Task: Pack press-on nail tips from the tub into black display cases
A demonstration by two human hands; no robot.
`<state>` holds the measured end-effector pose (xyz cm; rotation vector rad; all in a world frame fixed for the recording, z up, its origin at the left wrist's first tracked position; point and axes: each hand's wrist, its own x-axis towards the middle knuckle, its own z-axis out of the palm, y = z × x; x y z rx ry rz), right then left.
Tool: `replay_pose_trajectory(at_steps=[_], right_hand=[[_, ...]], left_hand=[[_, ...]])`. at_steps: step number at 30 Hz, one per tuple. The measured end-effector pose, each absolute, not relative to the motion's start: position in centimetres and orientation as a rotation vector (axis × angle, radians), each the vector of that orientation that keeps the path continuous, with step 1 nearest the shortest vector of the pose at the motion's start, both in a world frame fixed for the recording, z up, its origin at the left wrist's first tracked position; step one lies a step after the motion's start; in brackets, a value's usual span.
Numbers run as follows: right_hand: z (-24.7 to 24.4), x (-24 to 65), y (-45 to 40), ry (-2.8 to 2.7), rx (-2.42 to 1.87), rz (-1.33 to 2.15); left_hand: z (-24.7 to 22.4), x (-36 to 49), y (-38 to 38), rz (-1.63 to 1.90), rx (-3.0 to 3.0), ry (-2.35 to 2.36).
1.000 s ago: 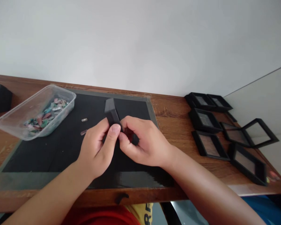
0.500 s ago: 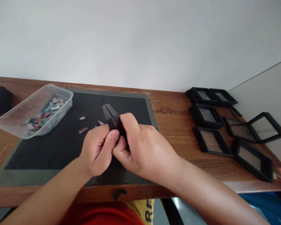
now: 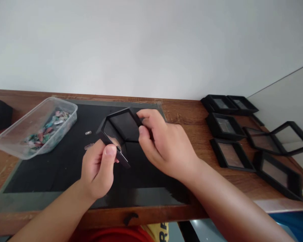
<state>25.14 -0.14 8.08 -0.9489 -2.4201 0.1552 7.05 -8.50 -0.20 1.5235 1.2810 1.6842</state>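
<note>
A black hinged frame box (image 3: 125,121) with clear panes is spread partly apart above the black mat (image 3: 47,171). My left hand (image 3: 99,168) pinches its near left half, thumb on top of the rim. The far right half is gripped by my right hand (image 3: 164,144) between thumb and fingers. Left of the box, a small silvery piece (image 3: 88,132) and a pinkish piece (image 3: 89,146) lie on the mat. A clear plastic tub (image 3: 37,129) at the left holds several colourful chips (image 3: 41,136).
Several black frame boxes (image 3: 224,125) stand on the wooden table (image 3: 184,116) at the right, one of them hinged apart (image 3: 290,137). Another black box (image 3: 0,116) sits at the far left edge. A pale wall (image 3: 141,47) rises behind the table.
The black frame box was folded nearly closed between both hands; now its halves are spread apart. My right hand has moved up and right, my left hand slightly left.
</note>
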Motion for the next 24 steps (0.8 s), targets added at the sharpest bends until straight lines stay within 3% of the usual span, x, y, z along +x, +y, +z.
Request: replay_pose_trajectory(at_steps=[11, 24], right_hand=[[5.6, 25.8, 3.8, -2.221, -0.659, -0.168], [4.2, 25.4, 3.9, -2.205, -0.619, -0.177]], left_hand=[[0.1, 6.0, -7.0, 1.423, 1.258, 1.52], [0.1, 6.4, -6.4, 1.604, 1.091, 1.436]])
